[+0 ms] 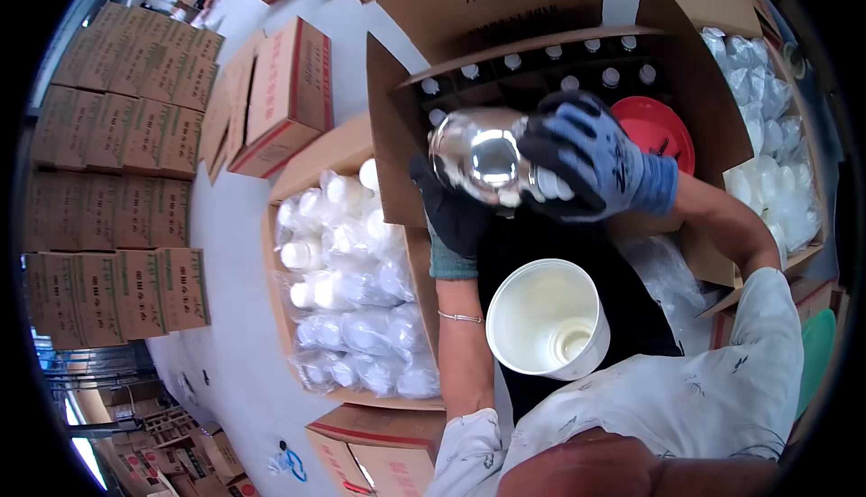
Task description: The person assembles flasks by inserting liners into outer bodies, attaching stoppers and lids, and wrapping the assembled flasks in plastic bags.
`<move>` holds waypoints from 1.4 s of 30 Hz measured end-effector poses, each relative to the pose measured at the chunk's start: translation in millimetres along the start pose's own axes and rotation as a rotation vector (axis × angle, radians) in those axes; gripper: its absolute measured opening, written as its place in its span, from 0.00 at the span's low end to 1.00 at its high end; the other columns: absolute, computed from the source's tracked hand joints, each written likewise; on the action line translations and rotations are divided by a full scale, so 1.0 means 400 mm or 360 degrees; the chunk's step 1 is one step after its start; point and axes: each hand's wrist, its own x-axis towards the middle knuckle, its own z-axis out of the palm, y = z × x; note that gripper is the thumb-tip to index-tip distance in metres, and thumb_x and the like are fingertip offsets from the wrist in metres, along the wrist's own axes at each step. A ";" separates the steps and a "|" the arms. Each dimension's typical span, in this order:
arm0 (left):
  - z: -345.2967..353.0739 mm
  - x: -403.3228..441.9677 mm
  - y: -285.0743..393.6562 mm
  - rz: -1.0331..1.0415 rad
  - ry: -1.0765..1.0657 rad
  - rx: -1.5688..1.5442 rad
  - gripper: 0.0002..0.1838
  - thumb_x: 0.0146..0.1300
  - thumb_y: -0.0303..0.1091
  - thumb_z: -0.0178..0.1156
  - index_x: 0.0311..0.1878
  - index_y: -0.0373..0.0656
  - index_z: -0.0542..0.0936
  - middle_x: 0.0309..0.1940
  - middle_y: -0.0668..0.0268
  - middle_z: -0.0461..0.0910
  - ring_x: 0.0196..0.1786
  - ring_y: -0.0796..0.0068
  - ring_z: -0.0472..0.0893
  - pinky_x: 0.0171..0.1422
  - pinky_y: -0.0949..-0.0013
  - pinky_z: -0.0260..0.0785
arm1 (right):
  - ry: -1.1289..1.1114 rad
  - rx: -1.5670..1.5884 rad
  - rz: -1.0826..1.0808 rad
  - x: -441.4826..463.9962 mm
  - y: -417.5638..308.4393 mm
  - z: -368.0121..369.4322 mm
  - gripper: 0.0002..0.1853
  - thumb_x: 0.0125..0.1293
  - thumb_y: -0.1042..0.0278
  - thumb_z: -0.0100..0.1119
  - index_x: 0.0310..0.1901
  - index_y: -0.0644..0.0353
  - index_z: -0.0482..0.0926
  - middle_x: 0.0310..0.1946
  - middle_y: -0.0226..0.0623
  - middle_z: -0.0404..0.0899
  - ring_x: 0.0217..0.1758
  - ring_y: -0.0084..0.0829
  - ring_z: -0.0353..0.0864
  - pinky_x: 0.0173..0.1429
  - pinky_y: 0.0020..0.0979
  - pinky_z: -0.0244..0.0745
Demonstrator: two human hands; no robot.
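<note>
A shiny silver flask refill (483, 154) lies on its side between my gloved hands, above the near edge of an open carton (401, 186). My left hand (451, 213), in a dark glove with a green cuff, supports it from the near left side, fingers partly hidden under the glass. My right hand (582, 154), in a blue-grey glove with black fingertips, is closed around its right end near the pale neck. A white plastic flask body (505, 339), its mouth facing up, rests by my lap. Several pale bottle tops (512, 61) stand in the carton's divided cells.
A red dish (636, 111) with small dark pieces sits on the carton's right side. Boxes of plastic-wrapped white parts stand at left (352, 285) and right (767, 136). Stacked cartons (117, 217) line the far left; another carton (280, 100) stands nearer on the floor.
</note>
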 end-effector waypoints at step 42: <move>-0.028 -0.823 0.114 -0.0488 -0.0088 -0.0448 0.41 0.56 0.33 0.70 0.71 0.43 0.60 0.68 0.58 0.66 0.70 0.64 0.66 0.75 0.59 0.56 | 0.0210 0.1473 0.0137 -0.188 -0.359 -0.355 0.32 0.54 0.59 0.72 0.61 0.55 0.72 0.60 0.47 0.66 0.62 0.49 0.68 0.64 0.46 0.67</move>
